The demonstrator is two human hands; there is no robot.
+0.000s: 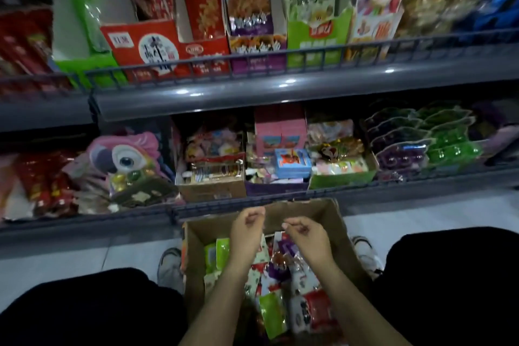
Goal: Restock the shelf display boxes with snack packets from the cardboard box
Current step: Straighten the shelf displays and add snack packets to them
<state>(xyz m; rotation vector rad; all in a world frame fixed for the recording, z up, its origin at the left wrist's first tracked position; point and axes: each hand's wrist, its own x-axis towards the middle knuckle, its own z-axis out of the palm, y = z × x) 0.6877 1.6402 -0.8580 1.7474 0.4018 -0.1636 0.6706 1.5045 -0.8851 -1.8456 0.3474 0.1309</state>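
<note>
Between our knees on the floor (421, 219) sits the cardboard box (334, 222), open at the top and pushed up against the lower shelf (84, 223). Inside the cardboard box lie loose snack packets (276, 270) in green, purple, red and white, heaped without order. Above the cardboard box we hold both hands close together, just apart from one another: the left hand (248, 229) has its fingers curled in toward the palm, and the right hand (306, 234) likewise has its fingers bent with thumb and forefinger drawn together. Whether either of the hands pinches something small we cannot tell, as nothing clear shows between the fingers. Beyond the cardboard box, on the lower shelf, stand display boxes: a brown display box (213, 191) directly behind the cardboard box's left corner, a purple display box (276, 187) beside it holding a small blue carton (292, 163), and a green display box (342, 177) further right. Left of the brown display box leans a pink parrot-shaped bag (126, 157). Above the cardboard box's level runs the upper shelf (252, 93), where tall display cartons (207, 14) in red, purple and green stand behind a wire rail (196, 66). Our shoes (170, 264) flank the cardboard box.
</note>
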